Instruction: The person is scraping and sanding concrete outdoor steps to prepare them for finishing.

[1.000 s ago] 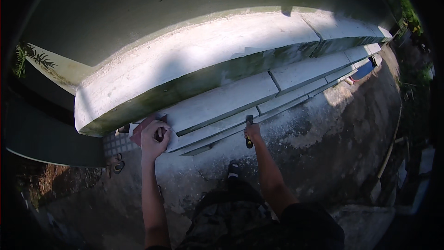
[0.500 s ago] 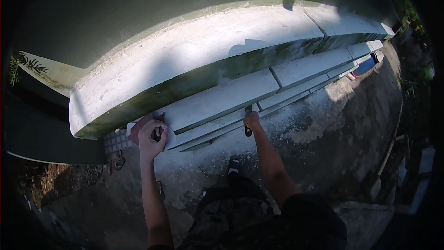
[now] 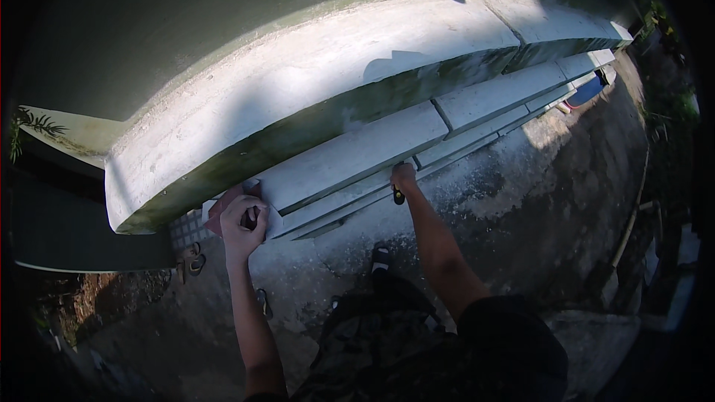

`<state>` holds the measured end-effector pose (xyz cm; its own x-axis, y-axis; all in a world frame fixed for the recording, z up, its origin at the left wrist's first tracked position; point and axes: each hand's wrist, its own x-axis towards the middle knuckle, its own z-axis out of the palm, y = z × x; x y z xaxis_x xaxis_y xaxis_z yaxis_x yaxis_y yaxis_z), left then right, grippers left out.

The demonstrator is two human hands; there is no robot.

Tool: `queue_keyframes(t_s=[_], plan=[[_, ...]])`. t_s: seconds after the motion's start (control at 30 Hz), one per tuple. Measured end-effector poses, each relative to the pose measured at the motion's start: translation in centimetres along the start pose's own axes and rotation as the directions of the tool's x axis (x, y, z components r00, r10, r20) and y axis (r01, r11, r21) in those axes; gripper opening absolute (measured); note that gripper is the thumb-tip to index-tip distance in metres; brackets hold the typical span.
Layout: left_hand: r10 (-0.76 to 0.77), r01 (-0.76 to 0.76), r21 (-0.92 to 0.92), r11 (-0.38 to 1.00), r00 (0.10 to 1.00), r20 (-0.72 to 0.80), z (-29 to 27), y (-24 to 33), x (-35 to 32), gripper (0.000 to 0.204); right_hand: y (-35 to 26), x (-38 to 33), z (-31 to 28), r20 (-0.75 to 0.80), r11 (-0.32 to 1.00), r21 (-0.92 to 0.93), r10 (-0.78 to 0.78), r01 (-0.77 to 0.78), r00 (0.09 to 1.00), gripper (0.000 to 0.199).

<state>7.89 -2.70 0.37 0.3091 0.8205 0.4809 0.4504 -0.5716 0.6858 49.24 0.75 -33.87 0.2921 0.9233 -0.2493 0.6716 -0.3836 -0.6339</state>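
By ledges (image 3: 350,160), right hand (image 3: 404,175) gripping tool (image 3: 398,196); curled left hand (image 3: 237,234) touching sheet (image 3: 220,208), hold unclear

The left hand (image 3: 241,235) apparently holds a flat reddish-brown sheet (image 3: 226,202); the right hand (image 3: 404,175) grips a black-and-yellow-handled tool (image 3: 398,196).

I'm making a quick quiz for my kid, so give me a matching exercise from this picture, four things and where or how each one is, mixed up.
1. Black-handled tool
2. Reddish sheet
3. Blue object
4. Topmost ledge

A. Partly sunlit, partly shaded
B. At the left hand
C. Near the far right end of the lower ledges
D. Gripped in the right hand

Pairs: 1-D, 2-B, 3-C, 4-A
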Motion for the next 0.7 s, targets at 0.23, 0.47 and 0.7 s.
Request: queue_keyframes(t_s=[0.23, 0.47, 0.7], plan=[[-0.046, 0.046, 0.071, 0.996, 0.999, -0.015, -1.9, 0.2, -1.4, 0.004, -8.9, -7.8, -2.1, 0.028, 0.829, 0.353, 0.453, -0.433, 0.891, 0.031], [-0.005, 0.004, 0.041, 0.999, 1.0, 0.016, -0.4, 0.0, -1.2, 0.005, -3.9, -2.3, 0.4, -0.086, 0.95, -0.214, 0.211, -0.225, 0.974, 0.024], [-0.007, 0.007, 0.077, 0.997, 1.0, -0.006, -1.7, -0.3, -2.0, 0.006, -7.6, -6.5, -0.6, -0.094, 0.926, 0.19, 0.348, -0.326, 0.933, 0.021]])
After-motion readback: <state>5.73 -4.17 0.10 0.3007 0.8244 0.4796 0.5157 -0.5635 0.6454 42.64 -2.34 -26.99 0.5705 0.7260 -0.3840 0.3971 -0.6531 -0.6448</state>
